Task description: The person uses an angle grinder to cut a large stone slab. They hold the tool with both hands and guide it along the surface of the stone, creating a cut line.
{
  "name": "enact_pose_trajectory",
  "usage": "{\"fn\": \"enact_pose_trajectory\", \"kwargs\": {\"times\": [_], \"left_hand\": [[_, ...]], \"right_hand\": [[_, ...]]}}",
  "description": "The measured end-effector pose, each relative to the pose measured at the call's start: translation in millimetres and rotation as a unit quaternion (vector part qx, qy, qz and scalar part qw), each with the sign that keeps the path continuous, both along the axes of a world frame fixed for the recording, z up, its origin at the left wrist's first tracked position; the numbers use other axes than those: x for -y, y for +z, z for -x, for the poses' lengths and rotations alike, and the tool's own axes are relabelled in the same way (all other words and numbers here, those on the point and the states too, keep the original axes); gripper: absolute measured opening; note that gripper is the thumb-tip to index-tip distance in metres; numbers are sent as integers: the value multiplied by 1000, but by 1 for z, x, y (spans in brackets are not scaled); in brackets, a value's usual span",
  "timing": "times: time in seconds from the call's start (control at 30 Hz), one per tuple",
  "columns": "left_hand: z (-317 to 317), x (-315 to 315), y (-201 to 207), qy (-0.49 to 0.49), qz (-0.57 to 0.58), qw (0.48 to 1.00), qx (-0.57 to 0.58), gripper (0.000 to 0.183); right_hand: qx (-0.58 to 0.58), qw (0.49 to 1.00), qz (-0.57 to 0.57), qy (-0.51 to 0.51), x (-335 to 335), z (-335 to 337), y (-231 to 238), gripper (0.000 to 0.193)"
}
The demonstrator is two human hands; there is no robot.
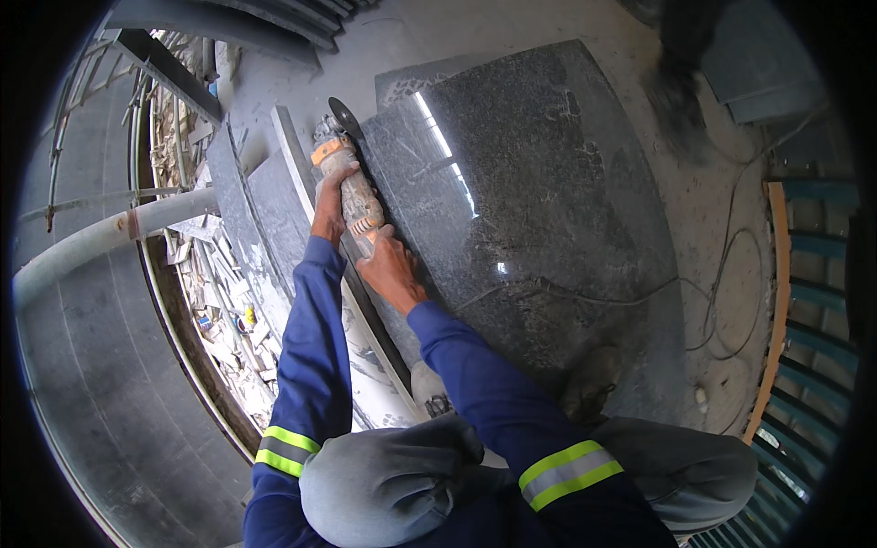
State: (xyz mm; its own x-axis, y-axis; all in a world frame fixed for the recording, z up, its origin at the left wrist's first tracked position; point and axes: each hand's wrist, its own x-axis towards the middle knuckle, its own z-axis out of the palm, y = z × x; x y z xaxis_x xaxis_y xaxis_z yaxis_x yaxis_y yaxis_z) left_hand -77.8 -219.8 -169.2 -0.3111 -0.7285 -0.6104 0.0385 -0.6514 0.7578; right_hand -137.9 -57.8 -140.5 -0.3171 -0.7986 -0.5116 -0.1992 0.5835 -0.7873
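Nearest the lens, bent knees in grey trousers (384, 484) at the lower edge, with blue sleeves (315, 356) banded in yellow and silver. At far left, a thick pale pipe (100, 247), then a heap of broken offcuts (224, 301), then a long narrow metal rail (294, 160) slanting down rightward. Just right of that rail, the left hand (334, 196), wrapped around the forward body of an orange-and-grey angle grinder (361, 203); nearer the knees and slightly right, the right hand (391, 269), closed around the rear handle. As for the grinder: points away from the wearer and a little left, long axis nearly in line with the rail and the neighbouring slab edge, dark disc (344, 119) at the far end. Beside that disc, the upper-left part of a polished dark stone slab (548, 183); contact hard to tell. Little sideways room between rail and slab edge, more beyond the disc over grey floor (384, 41). Across the slab, a dark cable (626, 302), looping onto the floor; at far right, a teal slatted rack (822, 244).
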Motion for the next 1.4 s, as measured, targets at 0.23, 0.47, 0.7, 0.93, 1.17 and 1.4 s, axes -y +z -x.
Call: {"fn": "enact_pose_trajectory", "kwargs": {"times": [0.23,0.47,0.7,0.93,1.17,1.4], "left_hand": [[1,-8,7,-10,8,1000,15,38],[-3,-5,5,-2,8,1000,27,38],[5,8,8,-13,-7,1000,16,37],[9,22,9,-29,-18,999,21,40],[5,5,6,-20,-4,999,25,41],[4,-11,15,-3,11,999,37,35]], "right_hand": [[-1,1000,8,2,-8,0,2,45],[8,1000,7,1,-6,-2,3,45],[1,1000,-9,4,9,4,3,44],[3,1000,-2,3,21,8,0,48],[16,1000,8,6,4,6,3,45],[18,1000,3,-3,-13,3,11,43]]}}
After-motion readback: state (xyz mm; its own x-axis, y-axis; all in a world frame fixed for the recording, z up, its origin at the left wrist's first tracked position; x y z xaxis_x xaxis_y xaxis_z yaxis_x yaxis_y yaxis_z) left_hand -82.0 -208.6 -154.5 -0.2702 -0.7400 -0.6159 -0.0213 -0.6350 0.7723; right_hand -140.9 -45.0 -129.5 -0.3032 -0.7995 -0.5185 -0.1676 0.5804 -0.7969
